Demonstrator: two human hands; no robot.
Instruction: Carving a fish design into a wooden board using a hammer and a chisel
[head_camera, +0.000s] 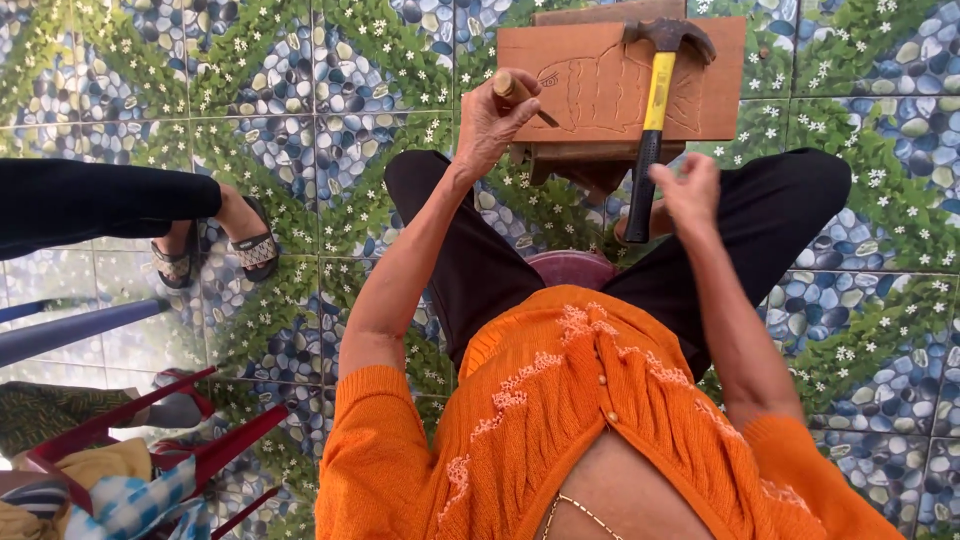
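Left hand (487, 125): closed round a wooden-handled chisel (518, 94), tip angled onto the far wooden board (600, 85) with its drawn outline. Right hand (688, 190): blurred, loosely open, empty, beside the yellow-handled hammer (655, 110) lying on the board.

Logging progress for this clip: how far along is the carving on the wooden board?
Done: a fish-like outline is drawn on the wooden board. In hand: the left hand grips a chisel with its tip on the board; the right hand is open beside the yellow-handled hammer, which lies across the board. Left: no cut-away wood shows clearly, so the carving looks barely begun.
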